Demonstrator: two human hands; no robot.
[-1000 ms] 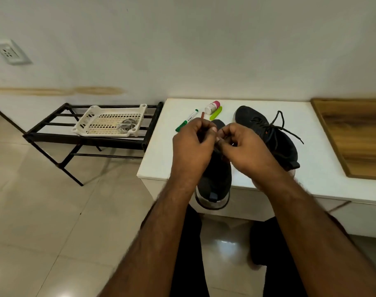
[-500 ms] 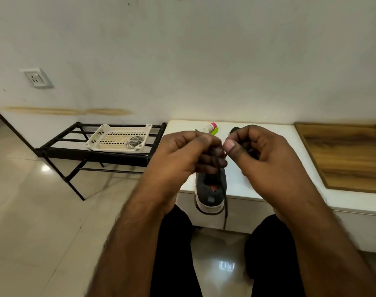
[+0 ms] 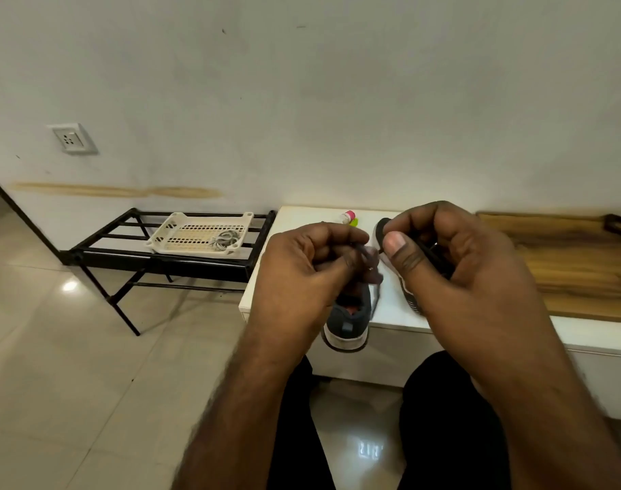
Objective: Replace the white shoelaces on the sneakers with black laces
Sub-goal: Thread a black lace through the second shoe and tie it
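A dark grey sneaker (image 3: pixel 347 321) with a white sole lies on the front edge of the white table (image 3: pixel 393 313), heel toward me, mostly hidden behind my left hand (image 3: pixel 302 274). That hand pinches a black lace (image 3: pixel 367 259) above the shoe. My right hand (image 3: pixel 454 256) is curled close beside it and holds the other stretch of black lace; its thumb points toward the left hand. The second dark sneaker (image 3: pixel 408 295) lies behind my right hand, only its toe and side showing.
A small bottle with a pink cap (image 3: pixel 347 216) and a green marker stand at the table's far edge. A wooden board (image 3: pixel 577 263) covers the table's right part. To the left, a black metal rack (image 3: pixel 167 256) carries a white perforated tray (image 3: pixel 199 235) with pale laces.
Both hands have risen toward the camera, pulling the black lace up from the near sneaker. The view has tilted upward, showing more wall.
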